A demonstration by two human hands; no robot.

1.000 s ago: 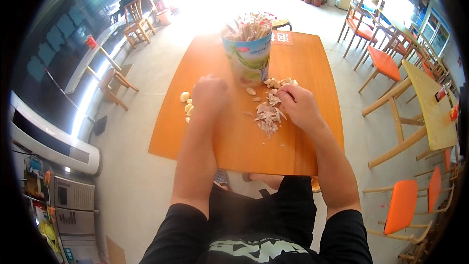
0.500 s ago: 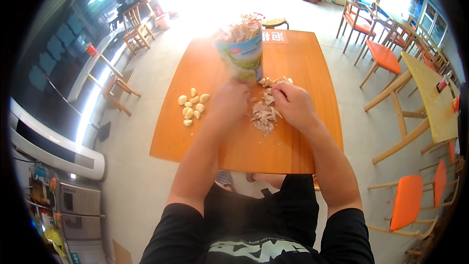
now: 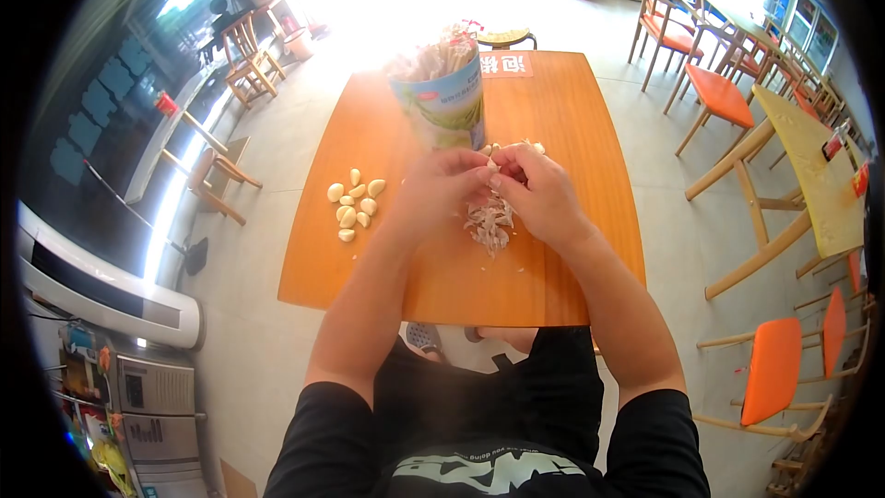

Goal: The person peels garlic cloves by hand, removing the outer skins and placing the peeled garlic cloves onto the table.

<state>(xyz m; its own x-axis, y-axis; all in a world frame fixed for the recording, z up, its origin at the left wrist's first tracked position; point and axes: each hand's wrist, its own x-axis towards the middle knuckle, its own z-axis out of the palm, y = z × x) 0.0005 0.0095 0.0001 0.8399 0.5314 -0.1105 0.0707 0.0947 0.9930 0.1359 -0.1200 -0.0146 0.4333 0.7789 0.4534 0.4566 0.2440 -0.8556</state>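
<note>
My left hand [image 3: 441, 186] and my right hand [image 3: 536, 192] meet above the table, fingertips pinched together on a small garlic clove [image 3: 494, 166]. Most of the clove is covered by the fingers. Just below them lies a heap of papery garlic skins [image 3: 489, 223]. Unpeeled garlic [image 3: 530, 147] shows partly behind my right hand. Off to the left of my left hand, several peeled garlic cloves [image 3: 347, 212] are grouped on the wood.
A blue and green tub [image 3: 442, 101] filled with wrapped sticks stands on the wooden table [image 3: 369, 277] beyond my hands. A printed sign [image 3: 507, 65] lies at the far edge. Orange chairs [image 3: 721, 101] are on the right, a stool [image 3: 505, 38] behind the table.
My left hand has moved right and my right hand slightly left, so their fingertips now meet at the clove. The whole view has shifted a little.
</note>
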